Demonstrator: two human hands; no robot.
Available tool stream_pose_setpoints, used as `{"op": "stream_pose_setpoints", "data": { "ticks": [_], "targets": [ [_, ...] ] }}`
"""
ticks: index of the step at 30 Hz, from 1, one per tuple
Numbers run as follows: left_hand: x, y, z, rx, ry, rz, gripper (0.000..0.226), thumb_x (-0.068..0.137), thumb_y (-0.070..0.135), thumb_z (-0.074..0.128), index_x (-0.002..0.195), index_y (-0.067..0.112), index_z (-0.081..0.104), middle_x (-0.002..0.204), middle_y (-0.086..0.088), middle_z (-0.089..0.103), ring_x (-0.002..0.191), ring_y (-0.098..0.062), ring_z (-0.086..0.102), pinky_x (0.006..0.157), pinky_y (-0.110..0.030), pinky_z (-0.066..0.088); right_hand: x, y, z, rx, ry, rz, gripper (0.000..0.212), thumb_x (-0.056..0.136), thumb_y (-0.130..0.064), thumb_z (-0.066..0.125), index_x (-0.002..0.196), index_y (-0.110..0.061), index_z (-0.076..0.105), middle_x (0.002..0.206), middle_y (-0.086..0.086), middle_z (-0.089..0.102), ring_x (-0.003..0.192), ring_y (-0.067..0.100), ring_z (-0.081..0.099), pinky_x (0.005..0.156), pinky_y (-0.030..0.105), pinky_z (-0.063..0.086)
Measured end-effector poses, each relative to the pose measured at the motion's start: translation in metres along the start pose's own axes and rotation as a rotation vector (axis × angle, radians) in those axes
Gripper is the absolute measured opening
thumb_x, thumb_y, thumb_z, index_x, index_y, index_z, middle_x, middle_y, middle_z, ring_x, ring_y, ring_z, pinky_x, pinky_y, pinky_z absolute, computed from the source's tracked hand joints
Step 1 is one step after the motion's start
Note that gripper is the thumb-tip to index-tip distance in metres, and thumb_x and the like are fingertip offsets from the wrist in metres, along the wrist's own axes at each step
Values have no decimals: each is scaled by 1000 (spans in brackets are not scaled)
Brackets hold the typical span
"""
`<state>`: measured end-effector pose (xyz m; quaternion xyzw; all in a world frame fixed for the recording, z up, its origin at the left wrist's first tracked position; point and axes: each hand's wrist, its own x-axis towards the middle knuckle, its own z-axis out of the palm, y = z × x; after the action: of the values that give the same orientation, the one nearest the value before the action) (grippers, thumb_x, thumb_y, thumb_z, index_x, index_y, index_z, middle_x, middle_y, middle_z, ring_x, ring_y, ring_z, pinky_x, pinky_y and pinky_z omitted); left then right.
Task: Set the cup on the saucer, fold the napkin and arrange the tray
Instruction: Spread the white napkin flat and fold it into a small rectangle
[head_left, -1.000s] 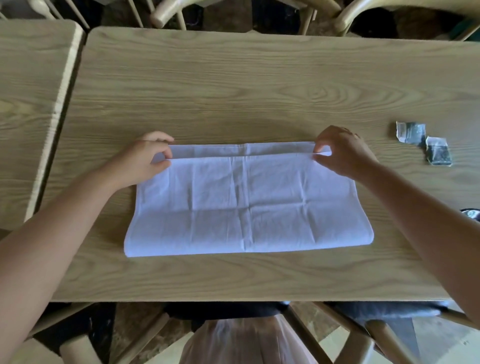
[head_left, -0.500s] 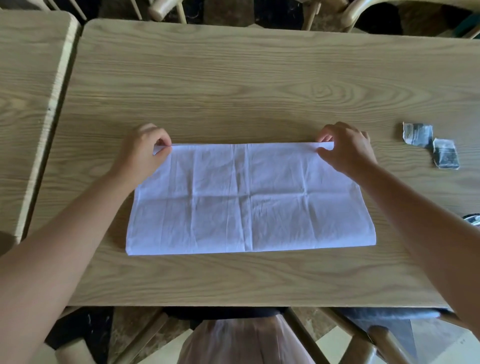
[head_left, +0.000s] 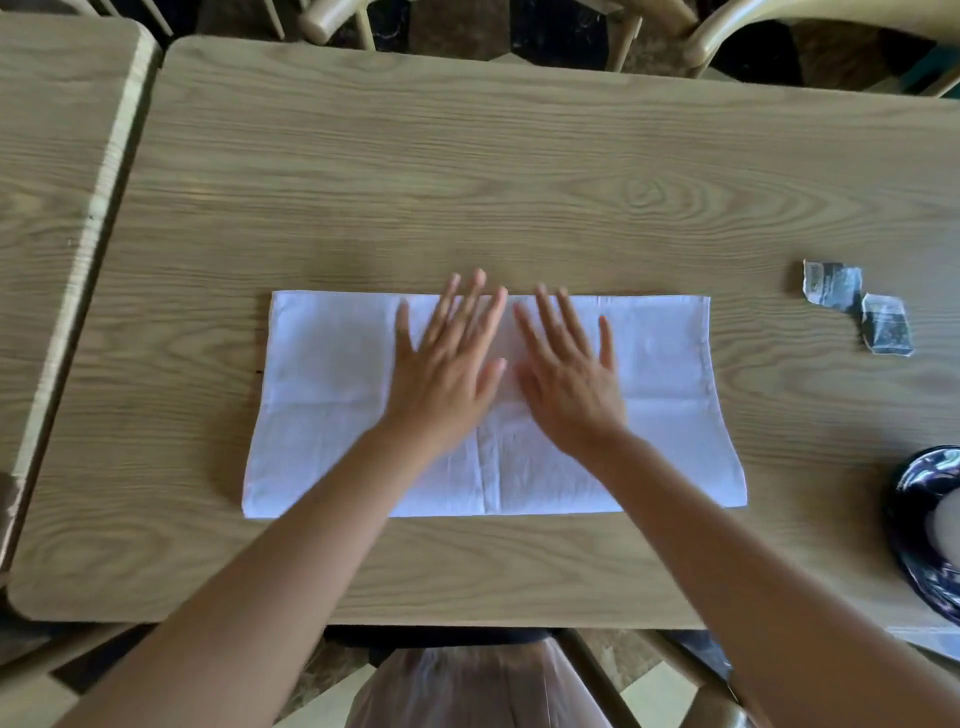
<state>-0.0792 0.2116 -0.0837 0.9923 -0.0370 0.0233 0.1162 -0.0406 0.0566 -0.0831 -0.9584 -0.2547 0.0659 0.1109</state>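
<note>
1. One white napkin (head_left: 649, 395), folded, lies flat at centre frame on the worktop (head_left: 467, 182).
2. Left hand (head_left: 447, 374) and right hand (head_left: 566, 384) rest on it, fingers spread flat.
3. Two small packets (head_left: 857, 312) lie at right.

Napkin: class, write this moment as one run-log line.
stage: smoothing fold | napkin: folded, flat on table | left hand, right hand: open, palms down

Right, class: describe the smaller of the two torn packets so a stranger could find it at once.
Start at the large wooden table and the white napkin spread on it. Look right of the napkin's far right corner: two torn grey packets lie touching. The smaller packet is the one nearer the person and further right, below the larger packet.
</note>
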Motion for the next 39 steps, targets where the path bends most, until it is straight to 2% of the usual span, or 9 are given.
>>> {"op": "stream_pose_setpoints", "data": {
  "ticks": [2, 6, 12, 19, 22, 24, 30, 34, 39],
  "targets": [
    [-4, 4, 12, 52, -83, 6, 57, 90, 41, 35, 144, 27, 24, 154, -3, 23, 142, -22, 19, 109, -59, 16, -4, 2, 9, 9, -48, 1, 55, 94, -35, 35, 146, -24, 20, 156, 3, 15, 144, 19, 10, 115, 52, 7],
    [-9, -26, 11, 54, -80, -13, 62, 84, 52, 34, 142, 30, 32, 153, -4, 27, 141, -25, 23, 108, -56, 20, -10, 37, 1, -18, -1, 64, 63, 87, -46, 23, 146, -22, 22, 155, 1, 20, 143, 16, 15, 114, 47, 8],
    [-49, -93, -8, 116, -42, -316, 67, 82, 57, 27, 144, 31, 26, 155, -8, 21, 142, -25, 20, 110, -54, 15, -32, 99, -14, -101, 31, 234, 68, 86, -48, 18, 147, -19, 14, 156, 0, 16, 144, 13, 11, 115, 47, 5],
    [-51, -79, -25, 59, -12, -411, 64, 90, 47, 32, 146, 21, 18, 156, -12, 15, 143, -22, 13, 110, -61, 4, -36, 77, -20, -82, 45, 329, 64, 94, -46, 26, 148, -16, 10, 158, -1, 9, 144, 13, 2, 113, 54, -6],
    [-54, -23, -23, 32, 117, -227, 59, 90, 40, 32, 144, 19, 24, 152, -13, 27, 140, -26, 25, 108, -61, 8, -55, 21, -15, -41, 146, 253, 62, 92, -45, 22, 147, -16, 16, 156, 0, 15, 144, 14, 7, 112, 51, -7],
    [-61, 20, -12, 5, 106, -86, 55, 91, 36, 32, 144, 23, 26, 152, -10, 29, 140, -23, 25, 109, -59, 10, -70, -16, -4, -14, 154, 167, 59, 92, -39, 25, 147, -18, 17, 156, 0, 16, 143, 15, 8, 112, 49, -7],
    [-79, 47, 16, -10, -95, -111, 53, 90, 27, 30, 143, 25, 30, 154, -6, 22, 142, -23, 21, 108, -59, 17, -91, -36, 26, 11, -51, 190, 56, 96, -32, 29, 147, -28, 6, 158, -1, 6, 141, 14, -11, 114, 49, -6],
    [-78, 43, 18, 34, -132, -130, 53, 90, 38, 30, 142, 33, 27, 155, -2, 22, 142, -22, 19, 106, -65, 15, -91, -33, 24, 24, -47, 200, 56, 93, -42, 23, 146, -34, 9, 158, -1, 8, 143, 15, -5, 114, 50, -3],
    [-96, 6, 13, 84, -124, -224, 74, 77, 72, 30, 143, 42, 17, 157, 0, 13, 144, -25, 9, 98, -75, 8, -102, 1, 16, -22, -38, 237, 67, 85, -60, 30, 145, -40, 7, 158, -4, 6, 145, 18, 0, 112, 58, 1]
  ]
}}
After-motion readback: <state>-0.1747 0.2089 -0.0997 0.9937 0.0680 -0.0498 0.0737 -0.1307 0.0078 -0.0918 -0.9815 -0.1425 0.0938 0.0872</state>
